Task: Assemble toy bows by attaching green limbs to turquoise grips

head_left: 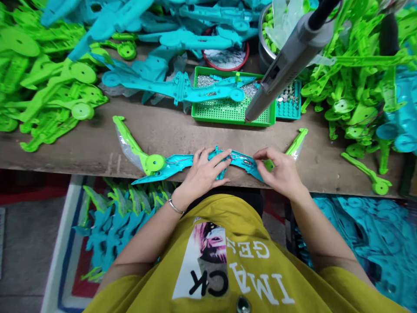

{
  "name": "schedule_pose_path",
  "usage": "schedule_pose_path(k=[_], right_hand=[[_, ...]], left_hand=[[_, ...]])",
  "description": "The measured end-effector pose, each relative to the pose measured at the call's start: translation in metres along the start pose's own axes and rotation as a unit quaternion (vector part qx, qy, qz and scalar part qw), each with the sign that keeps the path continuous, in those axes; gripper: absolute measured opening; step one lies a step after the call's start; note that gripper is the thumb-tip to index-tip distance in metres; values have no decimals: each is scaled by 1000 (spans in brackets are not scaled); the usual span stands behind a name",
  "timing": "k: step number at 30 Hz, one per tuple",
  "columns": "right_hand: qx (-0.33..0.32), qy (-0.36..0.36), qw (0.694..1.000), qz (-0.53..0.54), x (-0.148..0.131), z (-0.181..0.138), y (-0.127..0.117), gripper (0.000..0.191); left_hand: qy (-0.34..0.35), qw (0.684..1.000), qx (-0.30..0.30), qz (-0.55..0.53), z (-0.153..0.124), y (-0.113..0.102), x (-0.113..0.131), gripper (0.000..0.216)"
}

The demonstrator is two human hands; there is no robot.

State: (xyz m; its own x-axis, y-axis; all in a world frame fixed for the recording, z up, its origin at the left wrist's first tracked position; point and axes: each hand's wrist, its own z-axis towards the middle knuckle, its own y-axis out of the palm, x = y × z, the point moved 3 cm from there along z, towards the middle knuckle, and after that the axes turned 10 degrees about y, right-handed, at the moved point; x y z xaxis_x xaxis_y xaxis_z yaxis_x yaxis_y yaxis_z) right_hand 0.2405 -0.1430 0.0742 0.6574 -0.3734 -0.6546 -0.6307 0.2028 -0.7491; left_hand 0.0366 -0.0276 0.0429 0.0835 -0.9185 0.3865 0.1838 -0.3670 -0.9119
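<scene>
A toy bow of teal plastic with green limbs lies along the front edge of the wooden bench. Its left green limb curves up and away; the right green limb points up to the right. My left hand lies over the teal middle part, fingers curled down on it. My right hand pinches at the teal part just right of the middle, where small metal pieces and a wire show.
A grey electric screwdriver hangs above a green tray of screws. Piles of green parts sit left and right, teal parts behind. Finished bows lie in a bin below the bench.
</scene>
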Motion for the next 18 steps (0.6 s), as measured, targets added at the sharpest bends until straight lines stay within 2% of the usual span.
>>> schedule_pose_path(k=[4,6,10,13,18], right_hand=[[40,-76,993,-76,2,-21,10,14],[56,-96,989,-94,5,-25,15,20],[34,-108,988,-103,11,-21,21,29],[34,-101,990,-88,14,-17,23,22],[94,-124,986,-61,16,-17,26,14]], left_hand=[[2,1000,2,10,0,1,-1,58],[7,1000,1,17,0,1,-1,59],[11,1000,0,24,1,1,-1,60],[8,1000,1,22,0,0,0,59],[5,1000,2,18,0,0,0,60]])
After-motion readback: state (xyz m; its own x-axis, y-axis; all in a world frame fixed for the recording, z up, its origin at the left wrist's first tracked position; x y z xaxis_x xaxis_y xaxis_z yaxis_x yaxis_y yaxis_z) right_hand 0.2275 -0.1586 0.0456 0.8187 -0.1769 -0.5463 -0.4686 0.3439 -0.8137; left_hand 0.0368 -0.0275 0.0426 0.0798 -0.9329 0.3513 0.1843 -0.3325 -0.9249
